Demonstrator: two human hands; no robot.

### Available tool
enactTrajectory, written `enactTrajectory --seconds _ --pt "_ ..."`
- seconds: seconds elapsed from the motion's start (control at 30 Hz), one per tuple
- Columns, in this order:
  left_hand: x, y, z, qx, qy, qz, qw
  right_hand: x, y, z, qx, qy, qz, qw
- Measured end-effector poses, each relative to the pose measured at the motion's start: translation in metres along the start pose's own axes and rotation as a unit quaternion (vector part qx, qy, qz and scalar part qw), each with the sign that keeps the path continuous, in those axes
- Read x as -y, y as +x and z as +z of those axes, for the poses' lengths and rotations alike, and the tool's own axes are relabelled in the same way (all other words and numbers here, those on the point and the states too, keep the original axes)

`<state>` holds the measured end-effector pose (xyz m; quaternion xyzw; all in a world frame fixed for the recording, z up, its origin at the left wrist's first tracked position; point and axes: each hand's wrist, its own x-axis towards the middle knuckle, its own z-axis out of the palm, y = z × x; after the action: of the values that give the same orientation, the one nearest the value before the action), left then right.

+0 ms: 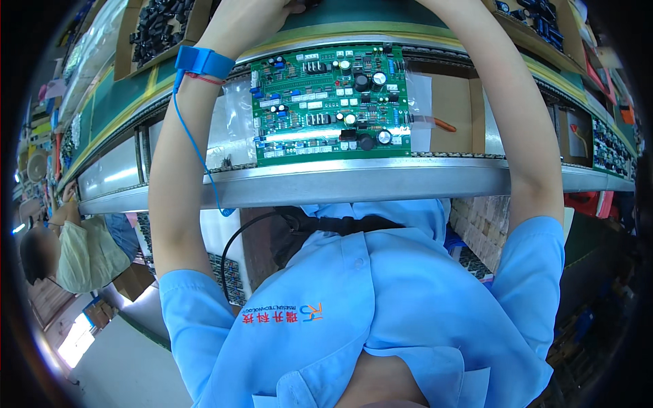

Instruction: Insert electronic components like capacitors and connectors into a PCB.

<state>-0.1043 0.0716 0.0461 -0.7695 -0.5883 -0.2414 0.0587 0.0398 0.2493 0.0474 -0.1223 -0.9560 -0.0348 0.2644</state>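
A green circuit board (331, 102), populated with capacitors, white connectors and other parts, lies across the metal rails between my forearms. My left hand (262, 17) reaches past the board's far left corner and is cut off by the top edge. Only its back and a bit of a fingertip show, with something dark beside it that I cannot make out. A blue wrist strap (204, 62) with a thin blue cord circles my left wrist. My right arm (507, 88) stretches over the rails to the right of the board, and its hand lies beyond the top edge.
A box of black parts (160, 30) stands at the far left, a box of dark capacitors (541, 24) at the far right. An orange-handled tool (443, 124) lies by a cardboard tray (457, 102). More boards (610, 146) sit further right. Another person (88, 251) is at the left.
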Motion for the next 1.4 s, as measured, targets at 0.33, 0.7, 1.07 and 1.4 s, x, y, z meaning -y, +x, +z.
enactTrajectory --seconds 0.33,0.7,1.07,1.4 --pt "-0.037 0.0 -0.02 -0.055 -0.06 -0.204 0.976 0.042 -0.039 -0.06 0.116 0.373 0.058 0.919" --pt "-0.078 -0.037 -0.012 0.042 -0.017 -0.123 0.991 0.042 -0.063 -0.057 0.098 0.602 0.062 0.79" --pt "-0.083 -0.04 0.007 0.022 0.06 -0.053 0.997 0.047 -0.064 -0.07 0.222 0.512 0.231 0.797" --pt "-0.099 -0.038 0.008 0.027 0.164 -0.039 0.985 0.051 -0.056 -0.061 0.265 0.451 0.189 0.831"
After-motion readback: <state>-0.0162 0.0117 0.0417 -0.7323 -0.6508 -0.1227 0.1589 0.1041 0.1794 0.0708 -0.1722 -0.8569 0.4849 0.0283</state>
